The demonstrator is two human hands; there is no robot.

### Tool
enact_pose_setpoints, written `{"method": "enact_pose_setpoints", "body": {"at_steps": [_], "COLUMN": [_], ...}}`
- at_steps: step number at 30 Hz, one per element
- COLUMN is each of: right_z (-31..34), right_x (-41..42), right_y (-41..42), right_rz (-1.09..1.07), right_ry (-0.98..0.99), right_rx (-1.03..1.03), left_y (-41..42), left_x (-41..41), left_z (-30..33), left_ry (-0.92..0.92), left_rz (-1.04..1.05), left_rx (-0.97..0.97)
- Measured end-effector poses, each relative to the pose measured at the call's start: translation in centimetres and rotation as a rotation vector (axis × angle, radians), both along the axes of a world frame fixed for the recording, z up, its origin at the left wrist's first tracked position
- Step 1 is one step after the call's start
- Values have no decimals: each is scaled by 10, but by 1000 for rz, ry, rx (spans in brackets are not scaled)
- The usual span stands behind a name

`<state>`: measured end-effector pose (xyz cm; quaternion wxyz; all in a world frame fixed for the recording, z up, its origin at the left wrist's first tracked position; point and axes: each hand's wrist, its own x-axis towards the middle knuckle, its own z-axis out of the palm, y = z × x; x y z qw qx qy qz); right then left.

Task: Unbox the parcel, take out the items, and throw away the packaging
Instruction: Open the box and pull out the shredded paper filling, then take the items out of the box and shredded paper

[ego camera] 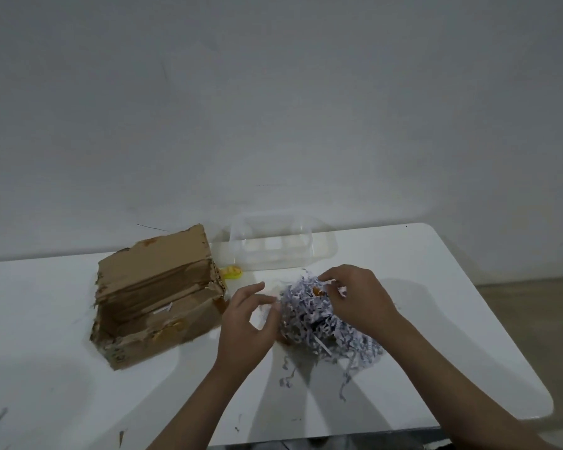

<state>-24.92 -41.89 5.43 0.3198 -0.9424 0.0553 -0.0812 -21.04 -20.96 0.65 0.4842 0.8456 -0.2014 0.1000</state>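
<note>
An opened brown cardboard box [158, 297] lies on the white table [436, 287], flaps up, and looks empty inside. To its right sits a heap of shredded white and blue paper [309, 315]. My left hand [247, 316] pinches strands at the heap's left edge. My right hand [358, 297] digs into the top of the heap, fingers closed among the shreds near a small orange thing [316, 291] half buried there. A small yellow item [231, 272] lies just behind the box.
A clear plastic container [270, 243] stands at the back by the wall. Loose paper strands [286, 378] lie in front of the heap. The table's right edge drops to a brown floor [533, 319].
</note>
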Motion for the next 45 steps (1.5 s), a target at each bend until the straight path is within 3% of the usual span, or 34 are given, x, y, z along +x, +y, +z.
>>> {"method": "enact_pose_setpoints", "body": {"at_steps": [7,12,15,21,26,28,32,38,41,45], "right_z": [1,3,-3,-40,-55,-53,-46,-41,-41,-44], "right_x": [43,87,114,136,119,114,121,127,128,124], "right_y": [78,150,187,211,215,221,225,230,229,223], "right_rz": [166,325,386,252,39,-40,-124,-125,-102,14], "right_ry": [-84,-128,-137,-34,-185,-116,230,433,431,348], "right_rx": [139,138,144,38,-151,-232,-282,-295,-294,-81], "left_y": [72,147,190,231,233,229,229,232,233,232], "left_x": [26,45,61,87,88,85,81,83,85,84], "left_z": [13,24,18,-8,-26,-26,-28,-32,-32,-32], "left_ry": [-46,-126,-78,-10,40,30,19,29,35,24], "left_rz": [138,294,328,216,78,52,37,35,33,35], "left_rx": [40,62,130,324,330,289,214,146,114,68]}}
